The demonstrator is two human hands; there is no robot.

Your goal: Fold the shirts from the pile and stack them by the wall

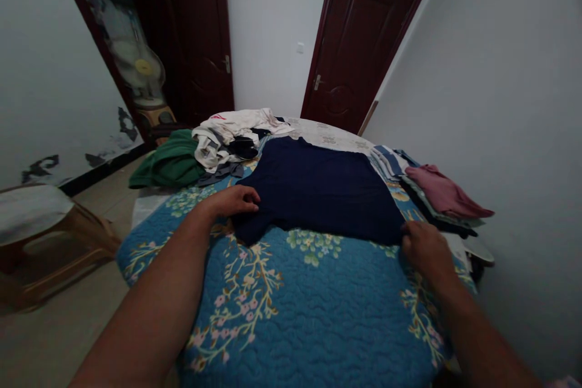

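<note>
A dark navy T-shirt point(327, 191) lies spread flat on a blue quilted cover with flower patterns point(336, 309). Its sleeve end is to the left and its hem to the right. Over the neck and shoulder end, my left hand point(234, 200) has its fingers curled down onto the cloth; the grip is partly hidden. At the near right corner of the hem, my right hand point(422, 245) pinches the fabric between thumb and fingers.
Crumpled clothes lie at the back left, including a green garment point(170, 160) and a white one point(245, 121). Folded clothes with a pink one point(441, 191) on top are stacked at the right, near the wall. A stool point(50, 224) stands at the left.
</note>
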